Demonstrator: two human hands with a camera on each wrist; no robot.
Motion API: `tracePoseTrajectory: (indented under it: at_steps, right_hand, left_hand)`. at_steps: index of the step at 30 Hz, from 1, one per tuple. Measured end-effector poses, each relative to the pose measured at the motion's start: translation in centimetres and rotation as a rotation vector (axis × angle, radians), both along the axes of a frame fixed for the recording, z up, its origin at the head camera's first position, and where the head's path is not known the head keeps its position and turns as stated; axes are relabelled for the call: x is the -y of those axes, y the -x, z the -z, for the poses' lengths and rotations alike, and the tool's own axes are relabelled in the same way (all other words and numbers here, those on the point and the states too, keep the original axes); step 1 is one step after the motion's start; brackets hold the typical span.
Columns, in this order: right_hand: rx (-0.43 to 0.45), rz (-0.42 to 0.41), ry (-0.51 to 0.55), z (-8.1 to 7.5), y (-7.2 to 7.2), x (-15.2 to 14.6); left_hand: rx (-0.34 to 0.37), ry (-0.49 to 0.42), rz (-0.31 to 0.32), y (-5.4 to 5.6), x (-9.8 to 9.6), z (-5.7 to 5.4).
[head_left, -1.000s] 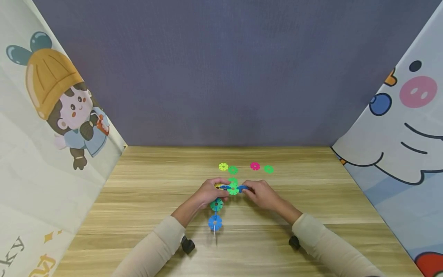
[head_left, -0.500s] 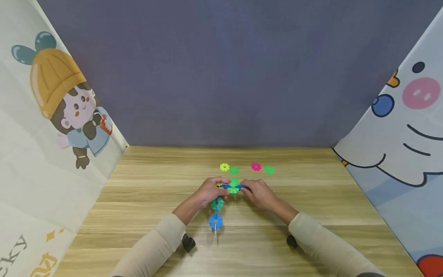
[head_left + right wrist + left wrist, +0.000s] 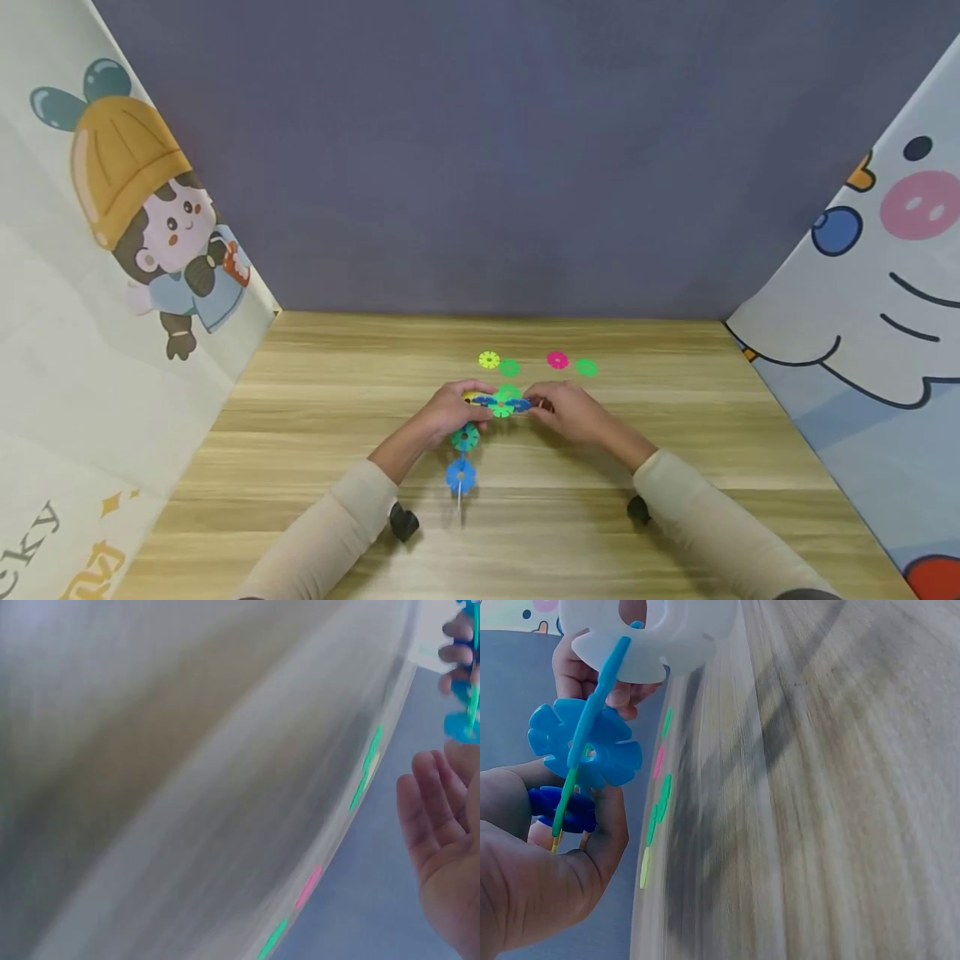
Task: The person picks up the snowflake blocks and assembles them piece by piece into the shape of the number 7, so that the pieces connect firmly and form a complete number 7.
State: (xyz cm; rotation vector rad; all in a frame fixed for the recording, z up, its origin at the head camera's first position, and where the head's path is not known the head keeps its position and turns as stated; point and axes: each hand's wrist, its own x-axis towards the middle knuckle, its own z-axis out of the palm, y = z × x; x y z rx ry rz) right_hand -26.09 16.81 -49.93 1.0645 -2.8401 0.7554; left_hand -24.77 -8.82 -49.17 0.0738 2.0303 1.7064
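Slotted plastic snowflake discs are joined in a chain. My left hand grips it near a yellow disc and a dark blue disc. A bright green disc sits between the hands. At the chain's right end, my right hand pinches the edge of a blue disc; its contact is partly hidden. From the left hand, a branch hangs toward me with a teal disc, a light blue disc and a white disc, seen edge-on from the head.
Loose discs lie on the wooden table beyond the hands: a yellow disc, a green disc, a pink disc and another green disc. A grey panel rises behind the table, with printed sheets on both sides.
The right hand's fingers have shifted at the blue disc, which now shows more of its face. The chain has tilted slightly. The left hand keeps its grip.
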Motion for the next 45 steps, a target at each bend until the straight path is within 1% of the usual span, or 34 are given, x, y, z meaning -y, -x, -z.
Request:
tracePoseTrajectory:
  at_steps: [3,5,7,10,17,23,27,31,34,37,42,45]
  right_hand:
    - [0.02,0.011,-0.004,-0.3,0.9,-1.1]
    - [0.039,0.041,-0.004,-0.5,1.7,-1.9]
    - [0.064,0.092,-0.002,-0.8,2.4,-2.6]
    - [0.064,0.174,0.003,-0.8,3.5,-3.6]
    - [0.003,0.296,-0.032,-0.3,5.4,-6.0]
    - [0.051,0.411,-0.073,0.5,6.4,-7.7]
    - [0.074,0.433,-0.102,0.9,6.7,-8.2]
    - [0.064,0.43,-0.123,1.3,6.6,-8.5]
    - [0.059,0.436,-0.157,1.6,6.7,-8.7]
    - [0.07,0.448,-0.181,1.8,6.9,-8.8]
    - [0.103,0.469,-0.166,1.9,7.0,-8.8]
    - [0.1,0.474,-0.158,1.8,7.0,-8.7]
  left_hand:
    - [-0.006,0.009,-0.006,0.1,0.1,0.0]
    - [-0.012,0.013,-0.003,0.1,0.2,0.0]
    - [-0.013,0.013,0.002,0.1,0.2,0.0]
    - [-0.005,0.01,0.008,0.0,0.2,0.0]
    - [0.014,0.007,0.009,0.0,0.0,0.4]
    - [0.013,0.003,0.011,0.1,-0.1,0.8]
    - [0.014,0.002,0.008,0.1,-0.2,0.8]
    - [0.013,0.007,0.012,0.2,-0.2,0.7]
    - [0.017,0.006,0.018,0.2,-0.3,0.7]
    - [0.014,0.005,0.025,0.2,-0.4,0.6]
    - [0.01,0.004,0.019,0.2,-0.3,0.7]
    - [0.011,0.001,0.016,0.1,-0.3,0.7]
